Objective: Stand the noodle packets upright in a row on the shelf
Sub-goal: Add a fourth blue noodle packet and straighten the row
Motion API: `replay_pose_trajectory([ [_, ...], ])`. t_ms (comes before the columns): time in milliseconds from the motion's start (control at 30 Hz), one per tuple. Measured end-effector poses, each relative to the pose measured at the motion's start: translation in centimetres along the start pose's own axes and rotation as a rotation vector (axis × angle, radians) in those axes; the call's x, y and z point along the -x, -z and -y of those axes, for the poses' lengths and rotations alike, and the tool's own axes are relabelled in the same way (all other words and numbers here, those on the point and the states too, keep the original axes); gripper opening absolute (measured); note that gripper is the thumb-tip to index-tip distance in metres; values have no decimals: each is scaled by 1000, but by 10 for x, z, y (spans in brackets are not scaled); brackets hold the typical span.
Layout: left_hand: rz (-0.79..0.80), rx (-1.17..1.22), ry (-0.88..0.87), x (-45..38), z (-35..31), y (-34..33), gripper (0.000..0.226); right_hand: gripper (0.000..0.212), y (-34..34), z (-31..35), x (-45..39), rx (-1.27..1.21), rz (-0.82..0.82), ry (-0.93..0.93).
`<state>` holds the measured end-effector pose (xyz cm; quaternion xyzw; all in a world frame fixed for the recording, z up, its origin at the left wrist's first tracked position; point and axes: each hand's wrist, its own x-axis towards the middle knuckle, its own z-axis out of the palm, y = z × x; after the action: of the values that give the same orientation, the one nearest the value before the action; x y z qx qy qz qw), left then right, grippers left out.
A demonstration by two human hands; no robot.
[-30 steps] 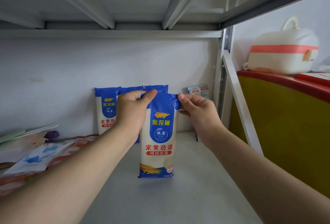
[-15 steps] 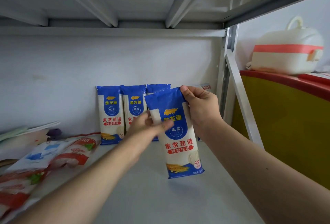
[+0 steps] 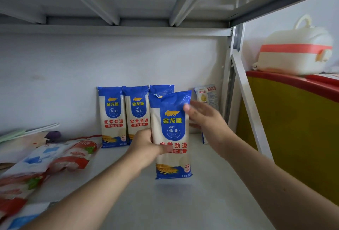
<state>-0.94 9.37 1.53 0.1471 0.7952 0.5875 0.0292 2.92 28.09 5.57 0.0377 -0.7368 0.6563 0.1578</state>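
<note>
Holding one noodle packet (image 3: 171, 134) upright in left hand (image 3: 145, 150), right hand (image 3: 203, 117) loose beside it. Next: stand it right of the packet row (image 3: 124, 116).

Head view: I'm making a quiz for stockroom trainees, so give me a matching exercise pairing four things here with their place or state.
Things:
1. Blue-and-white noodle packet in front
2. Right hand
3. White lidded container with a red band
4. Red-and-white plastic bags

Place or state:
A. Lying flat at the shelf's left
B. Gripped upright by the left hand
C. Open beside the packet's top
D. On the red-edged surface outside the rack

Pairs: 1-B, 2-C, 3-D, 4-A
</note>
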Motion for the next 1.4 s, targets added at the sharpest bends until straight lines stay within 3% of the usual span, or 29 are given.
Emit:
replay_pose_trajectory([
  [100, -27, -6, -2, -1, 0, 0, 44, 47, -3, -28, 15, 88, 162, -113],
  [367, -36, 65, -2, -10, 5, -8, 41, 21, -3, -50, 9, -36, 24, -127],
  [500, 51, 19, 37, -6, 14, -15, 41, 16, -1, -46, 5, -65, 25, -122],
  [800, -40, -38, 61, -10, 26, -19, 35, 51, -5, -54, 5, -1, 68, -114],
  [900, -57, -36, 47, -11, 27, -18, 34, 42, -10, -62, 7, 94, 90, -100],
  [1000, -32, -54, 33, -10, 25, -20, 32, 32, -10, -72, 9, 19, 63, -103],
  [1133, 39, -58, -16, -11, 5, -10, 48, 39, -7, -82, 11, -54, 19, -127],
  [1233, -92, 81, -169, -20, -34, 10, 68, 41, -8, -86, 13, -50, 35, -152],
  [1400, -160, -308, -351, -35, -83, 22, 22, 34, -13, -82, 15, -54, 39, -145],
])
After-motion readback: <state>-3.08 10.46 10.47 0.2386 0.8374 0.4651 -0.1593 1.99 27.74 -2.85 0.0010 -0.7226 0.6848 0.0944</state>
